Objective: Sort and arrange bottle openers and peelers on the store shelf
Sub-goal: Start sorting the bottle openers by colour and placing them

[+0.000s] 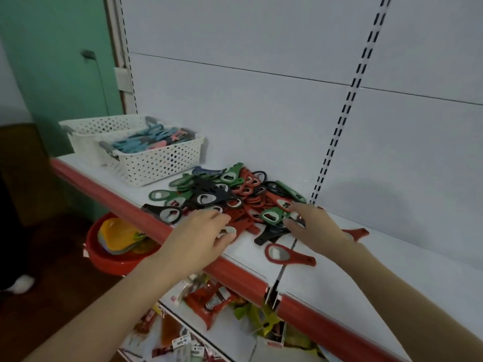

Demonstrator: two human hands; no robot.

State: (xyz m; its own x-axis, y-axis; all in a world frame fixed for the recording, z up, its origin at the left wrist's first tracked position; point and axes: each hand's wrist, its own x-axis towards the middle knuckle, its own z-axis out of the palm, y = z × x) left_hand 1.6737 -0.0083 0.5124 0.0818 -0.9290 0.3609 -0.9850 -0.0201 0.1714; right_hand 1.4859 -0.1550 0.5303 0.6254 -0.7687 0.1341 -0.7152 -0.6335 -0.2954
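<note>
Here, a red-edged white shelf (pixel 392 270) stands beside a green wall (pixel 52 61).

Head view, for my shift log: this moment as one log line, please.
left hand: on opener pile | right hand: fingers straight, at green opener | white basket: holds peelers

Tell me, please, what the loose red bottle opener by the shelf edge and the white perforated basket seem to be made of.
Loose red bottle opener: matte moulded plastic, evenly coloured; its grey oval insert looks like dull metal. White perforated basket: probably plastic, uniform white with regular round holes.
</note>
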